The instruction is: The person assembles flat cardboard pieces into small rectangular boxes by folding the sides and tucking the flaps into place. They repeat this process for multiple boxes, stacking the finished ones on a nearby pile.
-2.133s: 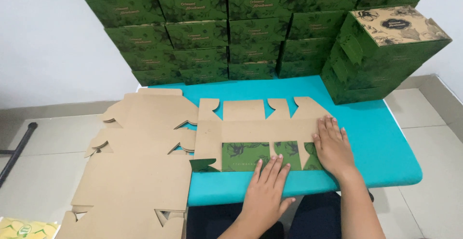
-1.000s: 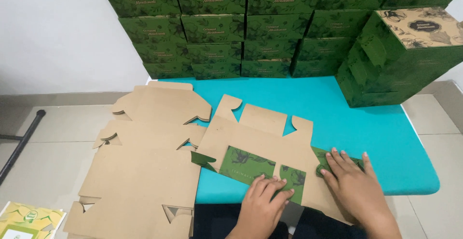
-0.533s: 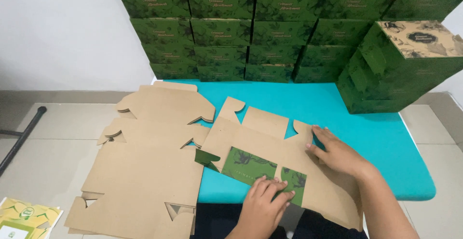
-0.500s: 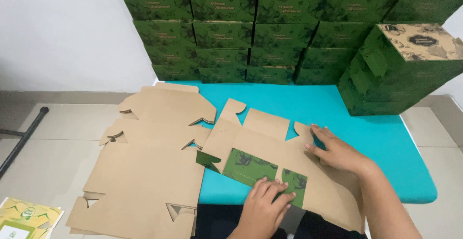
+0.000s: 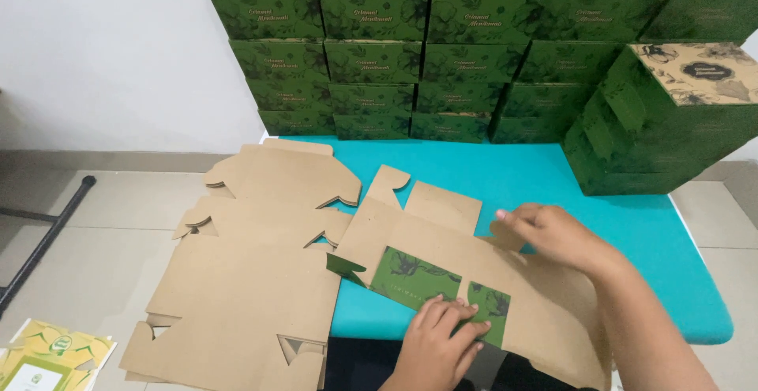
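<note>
The flat box blank [image 5: 442, 280] is laid brown side up on the teal surface [image 5: 553, 178], turned at an angle, its near edge overhanging the front. It is die-cut kraft cardboard with notched tabs along the far edge. Two green leaf-printed flaps are folded over onto the brown face — one larger, one smaller — side by side near the front edge.

The flat box blank [image 5: 474, 280] is made of matt brown cardboard, with green printed panels. The table [image 5: 647, 241] is covered by a smooth turquoise surface, perhaps plastic. The stacked boxes [image 5: 442, 52] are printed dark green.
</note>
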